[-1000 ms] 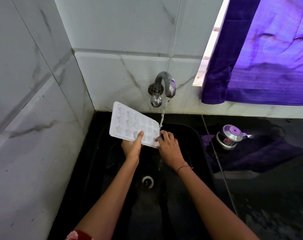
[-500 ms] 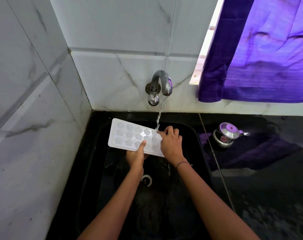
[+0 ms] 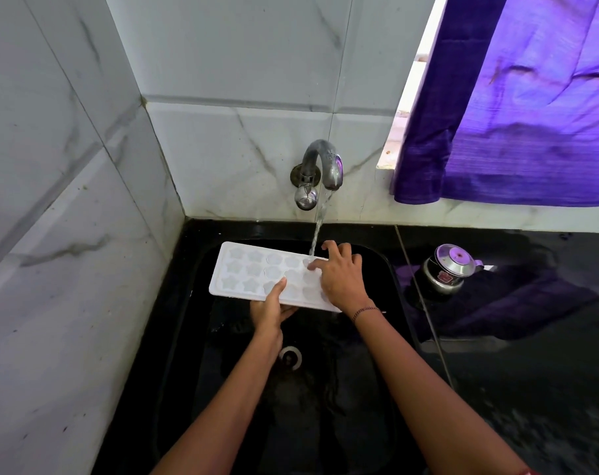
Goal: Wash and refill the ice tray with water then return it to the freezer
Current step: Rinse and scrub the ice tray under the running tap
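White ice tray [image 3: 253, 272] lies nearly flat over the far half of the black sink [image 3: 193, 289]. My left hand [image 3: 269, 311] grips its near edge, thumb on top. My right hand [image 3: 339, 275] lies spread on its right end, under the tap [image 3: 322, 169], which is running. The tiled wall [image 3: 68, 269] is close on the left. A steel pot [image 3: 445, 269] stands well apart on the right.

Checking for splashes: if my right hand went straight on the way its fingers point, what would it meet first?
Likely the water stream, falling just past the right hand onto the tray; beyond that the wall, though depth is unclear.
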Demonstrator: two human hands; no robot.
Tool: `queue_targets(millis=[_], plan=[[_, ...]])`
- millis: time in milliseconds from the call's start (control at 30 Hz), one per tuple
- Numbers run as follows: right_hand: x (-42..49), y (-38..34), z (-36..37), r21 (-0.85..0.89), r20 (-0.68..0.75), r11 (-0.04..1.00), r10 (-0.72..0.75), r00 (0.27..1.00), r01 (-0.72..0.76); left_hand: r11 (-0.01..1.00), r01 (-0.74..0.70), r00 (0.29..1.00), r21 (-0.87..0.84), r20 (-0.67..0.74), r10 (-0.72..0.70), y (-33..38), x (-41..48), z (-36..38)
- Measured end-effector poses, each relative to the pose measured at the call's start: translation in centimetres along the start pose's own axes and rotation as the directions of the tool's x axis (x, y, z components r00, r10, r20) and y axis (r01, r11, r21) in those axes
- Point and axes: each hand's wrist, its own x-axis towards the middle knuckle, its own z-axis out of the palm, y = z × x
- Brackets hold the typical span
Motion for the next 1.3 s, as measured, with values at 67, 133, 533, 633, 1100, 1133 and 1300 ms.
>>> queue_targets(millis=[67,133,533,633,1100,1133,1300], plan=[[0.1,0.0,-0.2,-0.052,-0.017,0.999,-0.002,1.000,0.002,1.000,0.002,1.000,0.009,0.007,-0.003,0.2,0.2,-0.1],[0.3,-0.4,-0.3,-0.058,-0.005,0.998,-0.023,1.000,0.023,1.000,0.013,1.000,0.007,0.012,-0.013,0.2,0.3,-0.2],[1.0,0.4,-1.3,-0.004,-0.044,1.000,-0.007,0.999,0.007,0.999,0.006,0.999,0.033,0.042,-0.007,1.0,1.3,0.5],[1.1,0.6,-1.0,-0.007,-0.016,1.000,-0.015,1.000,0.015,1.000,0.004,1.000,0.029,0.030,-0.005,1.3,1.3,1.0],[-1.4,0.6,0.7,0.111,0.075,0.991,-0.079,0.994,0.070,1.000,0.000,0.999,0.027,-0.043,0.001,2.5,2.3,1.3],[-1.4,0.6,0.6,0.100,0.053,0.993,-0.076,0.996,0.070,1.000,0.017,1.000,0.015,-0.024,-0.016,2.6,2.2,1.4],[-1.0,0.8,0.2,0.059,-0.081,0.998,-0.027,0.996,0.032,0.991,0.116,0.992,-0.068,0.064,-0.111,3.4,2.2,1.2]])
